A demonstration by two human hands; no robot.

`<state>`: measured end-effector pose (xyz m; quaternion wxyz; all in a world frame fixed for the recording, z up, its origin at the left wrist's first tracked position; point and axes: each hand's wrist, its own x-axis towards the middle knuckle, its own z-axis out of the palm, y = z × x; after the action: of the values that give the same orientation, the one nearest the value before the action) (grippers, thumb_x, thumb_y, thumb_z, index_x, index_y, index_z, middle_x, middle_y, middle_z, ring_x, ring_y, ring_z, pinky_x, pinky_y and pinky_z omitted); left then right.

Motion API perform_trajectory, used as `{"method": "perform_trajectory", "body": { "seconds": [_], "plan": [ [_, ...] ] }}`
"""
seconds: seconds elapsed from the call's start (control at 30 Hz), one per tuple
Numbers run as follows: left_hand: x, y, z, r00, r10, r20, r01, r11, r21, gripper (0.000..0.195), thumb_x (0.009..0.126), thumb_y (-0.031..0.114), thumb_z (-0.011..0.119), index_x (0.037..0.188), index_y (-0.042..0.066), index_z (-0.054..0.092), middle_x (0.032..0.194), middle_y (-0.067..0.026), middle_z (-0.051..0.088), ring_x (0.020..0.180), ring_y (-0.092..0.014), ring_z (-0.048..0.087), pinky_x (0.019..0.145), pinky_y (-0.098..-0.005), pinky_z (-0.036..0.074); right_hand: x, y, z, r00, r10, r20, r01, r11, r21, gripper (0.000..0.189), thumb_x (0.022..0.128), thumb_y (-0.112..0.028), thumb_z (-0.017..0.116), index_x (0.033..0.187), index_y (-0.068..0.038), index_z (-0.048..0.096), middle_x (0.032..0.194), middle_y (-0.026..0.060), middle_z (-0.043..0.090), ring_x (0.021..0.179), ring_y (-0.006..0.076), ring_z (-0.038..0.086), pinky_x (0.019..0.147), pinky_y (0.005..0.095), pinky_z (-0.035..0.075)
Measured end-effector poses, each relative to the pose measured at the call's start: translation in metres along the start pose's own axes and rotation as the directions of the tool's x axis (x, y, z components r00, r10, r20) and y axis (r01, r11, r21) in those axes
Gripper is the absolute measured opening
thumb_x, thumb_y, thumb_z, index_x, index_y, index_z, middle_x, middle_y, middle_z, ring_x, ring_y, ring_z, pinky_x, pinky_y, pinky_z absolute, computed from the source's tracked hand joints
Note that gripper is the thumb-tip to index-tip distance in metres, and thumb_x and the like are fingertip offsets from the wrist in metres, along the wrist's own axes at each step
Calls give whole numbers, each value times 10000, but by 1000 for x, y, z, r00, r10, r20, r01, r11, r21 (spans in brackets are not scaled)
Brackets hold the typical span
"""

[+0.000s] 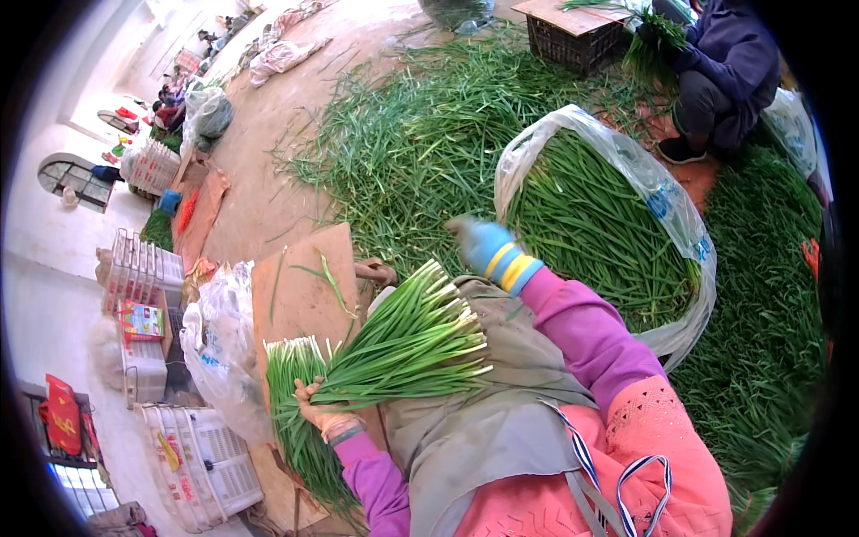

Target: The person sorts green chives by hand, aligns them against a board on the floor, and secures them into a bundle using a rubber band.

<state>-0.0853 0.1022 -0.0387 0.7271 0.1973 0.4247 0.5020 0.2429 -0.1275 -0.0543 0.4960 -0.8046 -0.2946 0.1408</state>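
My left hand (327, 411), in a pale glove, grips a fanned bunch of garlic chives (409, 335) low on its green leaves. The pale stem ends spread out over my grey apron (463, 423). Beneath that wrist lies a thicker pile of chives (295, 382), set along a wooden board (302, 288). My right hand (490, 248) wears a blue glove with yellow bands and is raised above my lap, near the stem ends. Motion blurs its fingers, so I cannot tell whether they hold anything. An open clear plastic bag (678, 228) full of chives (597, 221) stands just beyond it.
Loose chive leaves (416, 141) cover the floor ahead. More greens (751, 322) are heaped at right. A co-worker (725, 74) crouches at upper right, holding greens beside a board-topped black crate (570, 40). White plastic crates (201, 463) and plastic bags (225, 349) stand at left.
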Motion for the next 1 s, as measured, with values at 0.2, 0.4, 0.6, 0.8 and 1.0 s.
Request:
{"method": "perform_trajectory", "body": {
  "seconds": [0.2,0.4,0.6,0.8,1.0],
  "plan": [
    [-7,-3,5,993,110,30,-108,993,-55,311,773,138,582,1073,103,510,597,30,472,636,-181,520,651,-332,489,-30,-51,-21,982,-31,186,-13,973,231,231,839,-251,579,971,-77,656,805,113,661,658,211,631,606,315,498],
    [-3,-2,3,987,137,81,-134,990,-51,271,801,149,574,1056,76,518,601,45,441,607,-118,500,692,-337,481,-38,-71,14,737,342,582,-609,711,353,282,795,-330,656,933,-84,637,606,49,568,429,138,489,390,285,375],
    [-2,8,3,984,135,120,-128,990,-62,387,780,136,558,1160,109,494,645,49,508,626,-144,530,672,-353,497,-45,-54,29,634,300,713,-761,410,504,240,782,-320,672,833,-102,586,546,-14,469,361,91,369,330,245,260],
    [-9,3,8,992,125,28,-123,990,-70,181,805,98,530,985,84,522,589,45,454,570,-100,497,757,-332,485,-67,-34,24,718,-98,690,-671,166,722,230,795,-273,618,845,-51,585,598,5,498,483,109,462,443,250,382],
    [-9,-3,2,1000,31,2,-30,993,-113,243,760,68,518,999,106,534,621,17,529,618,-130,530,800,-320,478,-66,-27,-9,997,-49,63,-73,-243,967,213,754,-247,609,773,-41,557,744,70,546,703,165,519,725,311,458]
  ]
}}
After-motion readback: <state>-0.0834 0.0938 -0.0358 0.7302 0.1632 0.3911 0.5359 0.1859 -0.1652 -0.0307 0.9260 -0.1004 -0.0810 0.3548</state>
